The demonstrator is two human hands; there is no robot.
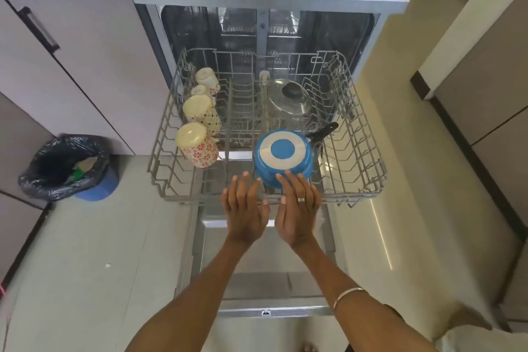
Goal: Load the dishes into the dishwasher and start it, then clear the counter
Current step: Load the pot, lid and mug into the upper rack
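Together, both hands, left [246,208] and right [297,206], lie flat, fingers straight, against the rack [357,194] front rail.

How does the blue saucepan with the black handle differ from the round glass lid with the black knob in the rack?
The blue saucepan with the black handle is opaque and lies upside down, its base up; the round glass lid with the black knob is see-through and leans tilted, knob outward. The saucepan sits at the rack's front edge by both hands; the lid stands further back. Both are round and rest in the grey wire rack.
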